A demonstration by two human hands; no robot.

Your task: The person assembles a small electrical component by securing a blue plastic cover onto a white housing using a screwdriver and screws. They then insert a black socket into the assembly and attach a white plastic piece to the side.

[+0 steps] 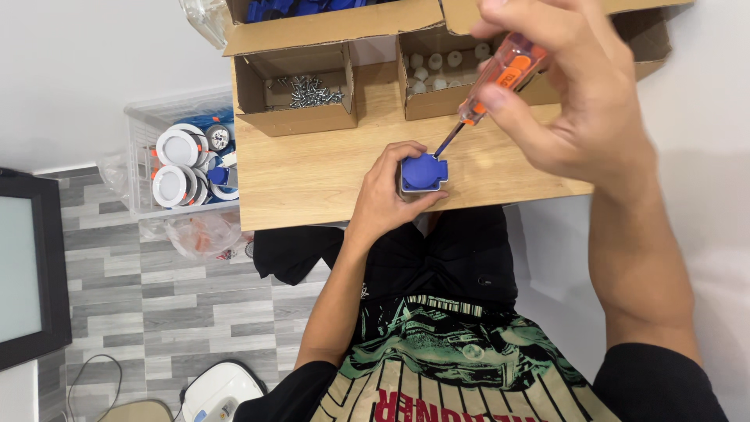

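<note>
My left hand grips a small blue plastic socket part and holds it on the wooden table near the front edge. My right hand is closed around a screwdriver with a clear orange handle. Its metal shaft slants down to the left, and the tip meets the top of the blue part.
A small cardboard box of screws stands at the back left of the table. Another box with several white round parts stands behind the blue part. A clear plastic bin with round white and blue fittings sits on the floor to the left.
</note>
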